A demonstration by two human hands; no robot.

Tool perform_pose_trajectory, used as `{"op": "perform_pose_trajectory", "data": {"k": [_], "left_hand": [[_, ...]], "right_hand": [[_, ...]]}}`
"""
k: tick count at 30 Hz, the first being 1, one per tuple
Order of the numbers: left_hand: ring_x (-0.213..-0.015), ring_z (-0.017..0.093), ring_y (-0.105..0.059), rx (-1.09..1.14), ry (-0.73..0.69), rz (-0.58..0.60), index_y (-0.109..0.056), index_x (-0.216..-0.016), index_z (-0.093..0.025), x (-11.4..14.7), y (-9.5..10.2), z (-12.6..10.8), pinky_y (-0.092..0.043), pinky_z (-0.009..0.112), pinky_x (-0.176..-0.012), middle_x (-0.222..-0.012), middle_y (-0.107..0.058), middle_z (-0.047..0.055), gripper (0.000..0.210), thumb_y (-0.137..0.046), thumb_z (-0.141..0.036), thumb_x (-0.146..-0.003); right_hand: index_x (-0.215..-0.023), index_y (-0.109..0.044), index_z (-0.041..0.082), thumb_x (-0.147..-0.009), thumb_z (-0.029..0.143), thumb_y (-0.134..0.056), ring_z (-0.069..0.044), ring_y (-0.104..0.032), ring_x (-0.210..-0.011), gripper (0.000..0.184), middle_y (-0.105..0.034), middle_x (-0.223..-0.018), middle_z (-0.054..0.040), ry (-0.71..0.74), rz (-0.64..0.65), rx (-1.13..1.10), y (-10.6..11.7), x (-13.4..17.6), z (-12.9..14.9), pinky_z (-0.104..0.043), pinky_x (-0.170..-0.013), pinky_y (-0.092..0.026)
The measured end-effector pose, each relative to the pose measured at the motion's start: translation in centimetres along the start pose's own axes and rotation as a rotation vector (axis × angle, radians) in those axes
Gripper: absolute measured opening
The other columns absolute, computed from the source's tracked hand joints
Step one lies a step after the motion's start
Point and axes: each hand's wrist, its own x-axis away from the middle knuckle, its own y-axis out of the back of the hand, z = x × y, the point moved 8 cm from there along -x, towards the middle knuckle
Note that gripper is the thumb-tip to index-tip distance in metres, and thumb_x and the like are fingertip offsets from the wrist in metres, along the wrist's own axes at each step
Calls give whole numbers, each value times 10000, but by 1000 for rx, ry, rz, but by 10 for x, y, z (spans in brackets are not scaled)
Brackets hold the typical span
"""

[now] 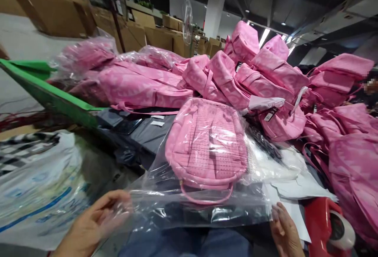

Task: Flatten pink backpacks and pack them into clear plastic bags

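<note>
Risk: the clear plastic bag (206, 194) looks slippery and is held only at its near open edge; if one grip lets go, I judge the mouth could sag and the pink backpack (206, 146) slide out toward the person's lap.
Risk, second: the film is thin, and a hard pull against the weight of the pack could stretch or tear it at the corners.
Left hand (91, 225): its fingers (113, 202) are pinched narrowly on the bag's near left corner, film gathered under them.
Right hand (285, 233): fingers held close together, touching the bag's near right edge; whether they truly clamp the film I cannot tell.
Backpack position: inside the bag, lying flat on the surface, between the two hands and beyond them, its carry handle (206, 198) pointing toward the person.
Around: a heap of pink backpacks (265, 76) behind; a red tape dispenser (327, 221) just beside the right hand; a white printed sack (38, 186) to the left.
</note>
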Motion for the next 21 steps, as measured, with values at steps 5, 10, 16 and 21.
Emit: {"op": "perform_pose_trajectory", "data": {"k": [5, 10, 16, 21], "left_hand": [[-865, 211, -610, -123, -273, -51, -729, -617, -216, -12, -2, -8, -538, 226, -755, -878, -663, 44, 632, -755, -847, -639], [-1005, 194, -600, 98, -354, -140, -662, -524, -204, -22, -6, 0, -505, 184, -787, -1065, -619, 51, 627, -749, -793, -721], [-1004, 246, -614, 61, -304, -203, -685, -637, -204, -39, -10, 10, -502, 299, -841, -1030, -648, 66, 620, -760, -820, -661], [-1100, 316, -610, -366, -703, -512, -682, -1131, -180, 4, -23, -52, -439, 481, -1011, -1167, -658, 135, 461, -621, -591, -931]], "right_hand": [[-685, -654, 181, -662, 767, -805, -178, -595, -840, 606, -643, -852, -33, 402, -66, 618, -19, 2, 47, -247, -712, -503], [-746, -606, 198, -658, 771, -807, -231, -645, -1012, 614, -712, -1047, -52, 435, -85, 333, -25, -6, 39, -308, -857, -505], [-923, -585, 195, -570, 907, -745, -120, -400, -499, 810, -450, -519, 67, 331, -139, 387, -66, -12, 31, -247, -478, -342], [-980, -553, 211, -588, 910, -726, -115, -387, -491, 819, -458, -515, 71, 354, -181, 373, -74, -7, 36, -226, -464, -298]]}}
